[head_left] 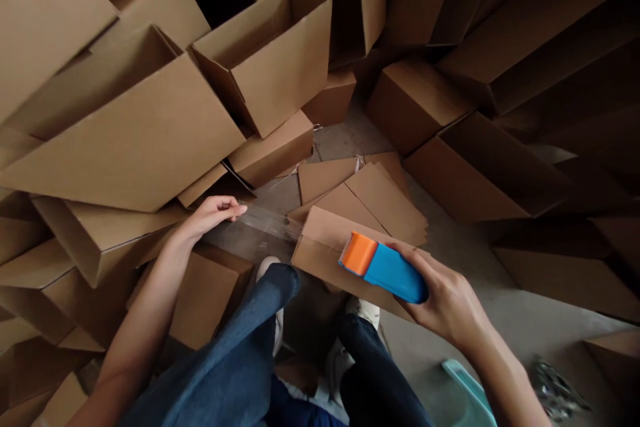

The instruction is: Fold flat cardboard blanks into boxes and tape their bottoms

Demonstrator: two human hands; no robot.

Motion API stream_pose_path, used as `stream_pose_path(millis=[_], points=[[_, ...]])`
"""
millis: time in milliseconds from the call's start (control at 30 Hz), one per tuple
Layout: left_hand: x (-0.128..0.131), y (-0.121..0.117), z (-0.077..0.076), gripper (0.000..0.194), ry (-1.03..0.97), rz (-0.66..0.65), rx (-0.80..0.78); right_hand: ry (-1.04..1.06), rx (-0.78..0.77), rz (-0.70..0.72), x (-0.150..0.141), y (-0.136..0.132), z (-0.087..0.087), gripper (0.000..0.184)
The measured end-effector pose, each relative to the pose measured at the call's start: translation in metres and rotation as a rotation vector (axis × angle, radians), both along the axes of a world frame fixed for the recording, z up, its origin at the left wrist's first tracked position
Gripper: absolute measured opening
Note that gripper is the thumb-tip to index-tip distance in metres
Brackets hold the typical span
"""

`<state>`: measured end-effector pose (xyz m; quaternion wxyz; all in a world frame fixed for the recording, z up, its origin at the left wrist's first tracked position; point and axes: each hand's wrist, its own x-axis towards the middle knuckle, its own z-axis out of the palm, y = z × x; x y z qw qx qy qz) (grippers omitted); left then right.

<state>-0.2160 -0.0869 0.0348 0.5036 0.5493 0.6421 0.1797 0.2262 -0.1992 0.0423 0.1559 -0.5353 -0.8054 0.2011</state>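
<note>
In my right hand [445, 293] is a blue and orange tape dispenser [387, 268], gripped by its blue end. It is over the top of a cardboard box [320, 250] that stands before my knees. To the left, my left hand [220, 210] pinches the end of a strip of clear tape [270, 221] between thumb and fingers. The strip runs from there to the near left edge of the box. Whether the tape is joined to the dispenser's roll is hard to make out.
Flattened cardboard sheets [385, 197] lie on the grey floor [455, 253] beyond the box. Open cartons [280, 73] are piled on the left, with more cartons [480, 167] on the right. A turquoise plastic piece [467, 387] and a crumpled shiny item [555, 387] are at the lower right.
</note>
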Motion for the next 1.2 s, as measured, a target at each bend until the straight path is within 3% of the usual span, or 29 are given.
stream_pose_path(millis=[200,467,600,1033,1200], points=[[0.001,-0.020,-0.009,0.046,0.025,0.062,0.029,-0.078,0.039,-0.013,-0.009,-0.002,0.002,0.051],[0.014,-0.031,-0.056,0.052,0.221,0.142,0.127,-0.145,0.014,0.000,-0.013,0.005,0.003,0.055],[0.018,-0.034,-0.069,0.055,0.276,0.138,0.117,-0.165,-0.001,-0.003,-0.014,0.006,0.002,0.055],[0.031,-0.025,-0.065,0.056,0.403,0.106,0.148,-0.166,0.005,-0.026,-0.014,0.005,0.002,0.058],[0.035,-0.024,-0.071,0.056,0.428,0.089,0.122,-0.163,0.008,-0.035,-0.016,0.006,0.004,0.055]])
